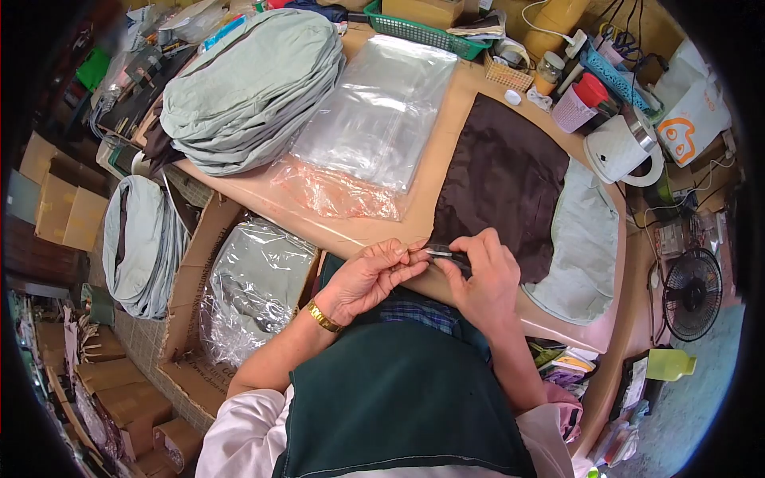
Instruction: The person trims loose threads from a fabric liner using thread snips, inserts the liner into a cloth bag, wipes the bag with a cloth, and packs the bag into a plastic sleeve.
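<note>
At the table's front edge my left hand pinches what looks like the corner or a thread of a dark brown cloth. In my right hand is a pair of small thread snips, its metal blades pointing left at my left fingertips. The brown cloth lies flat, partly over a pale grey-green fabric piece on the right. Exactly what lies between the blades is too small to tell.
A tall stack of grey-green fabric pieces and clear plastic bags lie on the table. Left and below stands a cardboard box with plastic-wrapped fabric. A white kettle and a fan are at the right.
</note>
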The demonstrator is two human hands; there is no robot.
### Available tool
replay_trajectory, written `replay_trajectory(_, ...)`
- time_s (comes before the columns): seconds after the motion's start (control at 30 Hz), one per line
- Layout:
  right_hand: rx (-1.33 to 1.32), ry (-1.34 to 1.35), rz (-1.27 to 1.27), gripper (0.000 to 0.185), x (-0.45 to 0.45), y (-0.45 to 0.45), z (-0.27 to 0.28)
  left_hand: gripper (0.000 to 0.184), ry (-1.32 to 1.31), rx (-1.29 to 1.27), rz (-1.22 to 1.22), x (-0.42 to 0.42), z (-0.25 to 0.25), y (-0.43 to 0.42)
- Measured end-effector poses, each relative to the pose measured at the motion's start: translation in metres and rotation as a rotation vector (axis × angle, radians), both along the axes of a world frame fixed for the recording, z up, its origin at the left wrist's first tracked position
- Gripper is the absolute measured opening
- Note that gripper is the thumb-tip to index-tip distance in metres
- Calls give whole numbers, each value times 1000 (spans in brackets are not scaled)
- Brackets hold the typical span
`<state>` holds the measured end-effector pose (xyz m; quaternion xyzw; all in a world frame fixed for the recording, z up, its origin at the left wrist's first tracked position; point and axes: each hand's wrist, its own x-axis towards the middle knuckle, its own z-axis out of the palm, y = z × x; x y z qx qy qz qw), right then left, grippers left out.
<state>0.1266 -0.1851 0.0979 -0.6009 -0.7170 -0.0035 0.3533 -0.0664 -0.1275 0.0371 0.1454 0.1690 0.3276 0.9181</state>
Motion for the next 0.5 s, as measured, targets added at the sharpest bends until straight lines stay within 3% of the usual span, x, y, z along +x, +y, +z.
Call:
replay_trajectory(0.4,-7,-32,47,30,-4,-1,-9,14,24,33,-13,0,7,-7)
replay_trajectory(0.5,-9,340,-68,27,4,10,-16,10,138,31,29,7,4,-5)
